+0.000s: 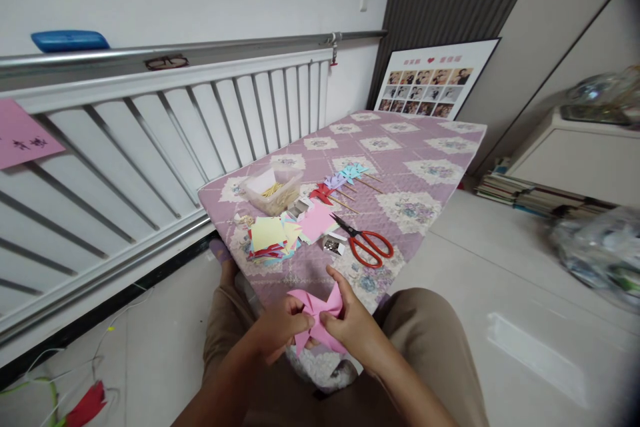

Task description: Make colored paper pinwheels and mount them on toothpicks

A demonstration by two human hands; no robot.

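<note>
Both my hands hold a pink folded paper pinwheel just above my lap, at the near edge of a purple quilted mat. My left hand pinches the paper's left side with fingers closed. On the right side, my right hand grips it with the thumb raised. Red-handled scissors lie on the mat just beyond my hands, next to a pile of coloured paper squares.
A clear plastic box with wooden sticks stands on the mat, beside finished pinwheels on sticks. A white railing runs along the left. A photo board leans at the far end. Stacked books and a plastic bag sit on the floor at right.
</note>
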